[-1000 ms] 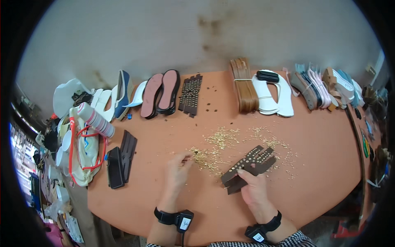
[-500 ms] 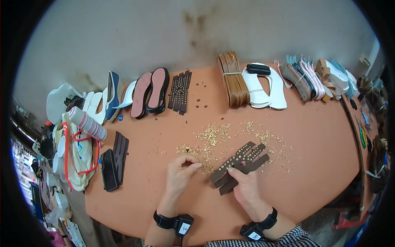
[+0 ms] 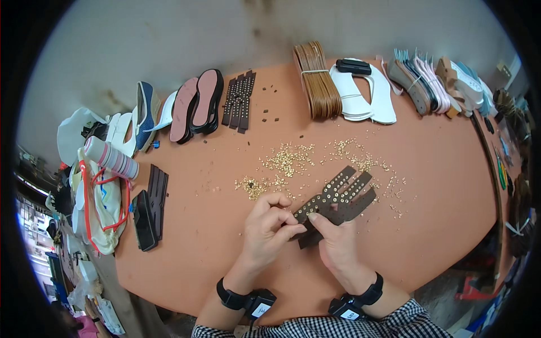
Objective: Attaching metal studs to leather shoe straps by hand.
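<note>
A dark brown leather piece (image 3: 338,197) cut into several straps and dotted with gold studs lies on the orange table (image 3: 439,169). My right hand (image 3: 335,242) presses on its near end with the fingers flat. My left hand (image 3: 267,225) touches the same end, its fingertips pinched together at the piece's left corner; whether a stud is between them is too small to tell. Loose gold studs (image 3: 287,160) are scattered just beyond both hands.
Along the far edge lie pink-lined soles (image 3: 197,104), another studded brown piece (image 3: 239,101), a bundle of tan straps (image 3: 316,84), white soles (image 3: 369,93) and stacked insoles (image 3: 434,84). Dark strips (image 3: 149,205) and a bag (image 3: 96,203) sit at the left.
My left hand has moved right from the loose studs to the near end of the studded piece, next to my right hand. The view has shifted so the table sits lower.
</note>
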Action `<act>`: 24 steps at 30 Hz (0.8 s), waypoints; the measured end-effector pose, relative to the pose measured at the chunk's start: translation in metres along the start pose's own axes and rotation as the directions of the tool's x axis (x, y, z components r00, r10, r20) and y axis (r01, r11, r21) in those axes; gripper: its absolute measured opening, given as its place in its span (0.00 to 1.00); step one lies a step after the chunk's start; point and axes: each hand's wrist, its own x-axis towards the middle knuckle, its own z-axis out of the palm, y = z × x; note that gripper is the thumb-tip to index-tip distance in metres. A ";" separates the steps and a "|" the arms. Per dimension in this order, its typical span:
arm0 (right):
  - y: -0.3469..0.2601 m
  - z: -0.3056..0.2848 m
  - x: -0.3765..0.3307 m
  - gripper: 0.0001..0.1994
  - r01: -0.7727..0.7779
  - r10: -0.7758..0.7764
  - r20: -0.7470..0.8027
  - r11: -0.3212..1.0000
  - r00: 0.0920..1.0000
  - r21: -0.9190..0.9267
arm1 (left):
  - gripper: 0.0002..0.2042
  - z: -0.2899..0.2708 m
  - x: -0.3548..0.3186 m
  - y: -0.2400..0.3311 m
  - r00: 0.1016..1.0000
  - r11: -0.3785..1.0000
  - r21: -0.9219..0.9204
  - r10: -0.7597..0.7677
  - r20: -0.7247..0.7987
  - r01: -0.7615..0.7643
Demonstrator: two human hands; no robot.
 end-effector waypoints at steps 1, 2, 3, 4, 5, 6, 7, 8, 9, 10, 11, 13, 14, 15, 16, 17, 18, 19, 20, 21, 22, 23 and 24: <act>0.000 0.000 0.000 0.08 0.004 -0.004 -0.004 1.000 1.000 -0.004 | 0.09 0.000 0.001 -0.002 0.999 0.999 0.027 0.031 0.019 -0.032; 0.000 0.001 -0.001 0.08 0.009 -0.009 -0.008 1.000 1.000 -0.008 | 0.09 -0.001 0.003 -0.003 0.997 0.997 0.052 0.062 0.039 -0.064; 0.001 0.001 -0.002 0.08 0.014 -0.014 -0.012 1.000 1.000 -0.013 | 0.09 -0.001 0.004 -0.004 0.994 0.992 0.075 0.093 0.060 -0.097; 0.001 0.000 -0.003 0.08 -0.005 0.005 0.015 1.000 1.000 -0.001 | 0.09 0.000 0.002 0.000 0.997 0.996 0.066 0.063 0.045 -0.066; 0.002 -0.001 -0.003 0.08 -0.011 0.011 0.029 1.000 1.000 -0.007 | 0.09 0.001 0.001 -0.001 0.999 0.999 0.031 0.038 0.039 -0.039; 0.003 -0.002 -0.004 0.08 -0.017 0.017 0.043 1.000 0.999 -0.014 | 0.09 0.001 0.000 -0.002 0.999 1.000 -0.003 0.011 0.033 -0.011; 0.003 -0.002 -0.004 0.08 -0.029 0.029 0.045 1.000 0.999 -0.007 | 0.09 0.001 0.000 -0.003 0.999 0.999 -0.034 0.002 0.032 -0.001; 0.002 -0.003 -0.004 0.08 -0.040 0.040 0.047 0.999 0.998 -0.004 | 0.09 0.001 -0.001 -0.005 1.000 0.998 -0.069 -0.007 0.030 0.009; 0.002 -0.003 -0.004 0.08 -0.052 0.052 0.050 0.999 0.997 -0.001 | 0.08 0.002 -0.001 -0.006 0.999 0.994 -0.103 -0.017 0.028 0.019; 0.002 -0.004 -0.003 0.09 -0.062 0.062 0.054 0.998 0.997 0.008 | 0.08 0.003 -0.001 -0.008 0.999 0.991 -0.125 -0.040 0.024 0.043; 0.002 -0.005 -0.002 0.09 -0.073 0.072 0.057 0.997 0.996 0.016 | 0.08 0.004 -0.001 -0.010 0.998 0.987 -0.146 -0.063 0.020 0.066; 0.001 -0.005 -0.003 0.09 -0.099 0.096 0.069 0.994 0.993 0.038 | 0.08 0.004 -0.003 -0.009 0.996 0.983 -0.161 -0.085 0.005 0.085; 0.001 -0.004 -0.003 0.09 -0.107 0.103 0.073 0.993 0.992 0.049 | 0.07 0.004 -0.003 -0.008 0.997 0.984 -0.159 -0.079 -0.003 0.078; 0.000 -0.004 -0.003 0.10 -0.115 0.110 0.077 0.992 0.991 0.059 | 0.07 0.004 -0.003 -0.008 0.997 0.985 -0.157 -0.073 -0.011 0.070; 0.000 -0.004 -0.003 0.10 -0.132 0.126 0.087 0.990 0.988 0.057 | 0.07 0.005 -0.003 -0.009 0.997 0.986 -0.153 -0.070 -0.026 0.065; 0.000 -0.004 -0.002 0.10 -0.148 0.142 0.099 0.988 0.985 0.054 | 0.07 0.005 -0.003 -0.010 0.997 0.987 -0.150 -0.065 -0.042 0.058; 0.000 -0.004 -0.002 0.10 -0.164 0.158 0.110 0.985 0.981 0.051 | 0.07 0.005 -0.003 -0.010 0.996 0.988 -0.146 -0.060 -0.059 0.051; -0.001 -0.004 -0.001 0.10 -0.176 0.168 0.116 0.983 0.979 0.054 | 0.07 0.005 -0.003 -0.011 0.998 0.991 -0.128 -0.037 -0.056 0.029; -0.003 -0.004 -0.001 0.10 -0.184 0.176 0.122 0.981 0.977 0.058 | 0.08 0.005 -0.003 -0.011 0.999 0.994 -0.110 -0.011 -0.051 0.005; -0.004 -0.003 0.000 0.10 -0.193 0.184 0.128 0.979 0.975 0.062 | 0.08 0.004 -0.003 -0.011 0.999 0.996 -0.091 0.015 -0.045 -0.019; -0.004 -0.003 0.000 0.10 -0.198 0.188 0.135 0.978 0.973 0.062 | 0.09 0.004 -0.002 -0.012 0.999 0.991 -0.134 0.004 -0.049 -0.011; -0.005 -0.003 0.000 0.10 -0.205 0.195 0.141 0.977 0.971 0.058 | 0.10 0.006 -0.003 -0.013 0.998 0.984 -0.180 -0.010 -0.056 0.000; -0.006 -0.003 -0.001 0.10 -0.212 0.202 0.147 0.976 0.968 0.054 | 0.11 0.007 -0.004 -0.014 0.998 0.974 -0.226 -0.024 -0.062 0.009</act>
